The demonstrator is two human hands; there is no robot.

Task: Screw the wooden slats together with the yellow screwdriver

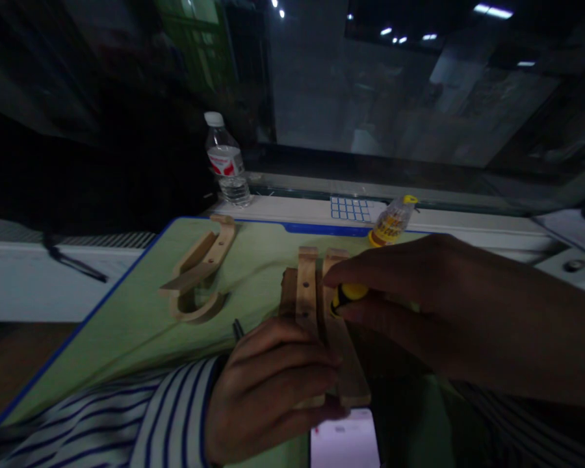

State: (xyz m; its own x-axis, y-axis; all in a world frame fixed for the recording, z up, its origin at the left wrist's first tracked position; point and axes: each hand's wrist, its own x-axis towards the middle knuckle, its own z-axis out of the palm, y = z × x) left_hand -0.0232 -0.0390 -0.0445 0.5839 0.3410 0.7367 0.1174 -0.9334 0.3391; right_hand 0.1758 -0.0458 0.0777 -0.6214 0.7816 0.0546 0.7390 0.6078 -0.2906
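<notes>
1. Head view: our right grip [426, 292] is pinched around a yellow-and-black tool handle [355, 291], whose dark end sits low at the right wooden strip [351, 370]. The tip is hidden, so we cannot tell whether it meets the wood.
2. We judge a skid the main risk: the handle leans, and pressing on it at that angle could send the tip across the strip, toward our other fingers.
3. Our left grip [273, 383] lies over the left wooden strip [307, 296], fingers bent across toward the right one; whether it clasps or merely presses, we cannot tell. Weight mostly on the left strip could let its neighbour twist.
4. Both strips lie side by side, with a brown piece [288, 289] showing beside and partly under the left one, on the bench [141, 338]. Uneven support there could make them rock.
5. A lit phone [346, 439] lies just beside their near ends; a strip slipping toward us could scrape it.
6. Small dark rods [238, 329] lie near our left knuckles, where a careless shift of the hand could scatter them.
7. Farther left, curved wooden pieces [219, 250] lie apart from our hands. Beyond the right grip stands a yellow-capped bottle [392, 221], which a forward jolt could topple.
</notes>
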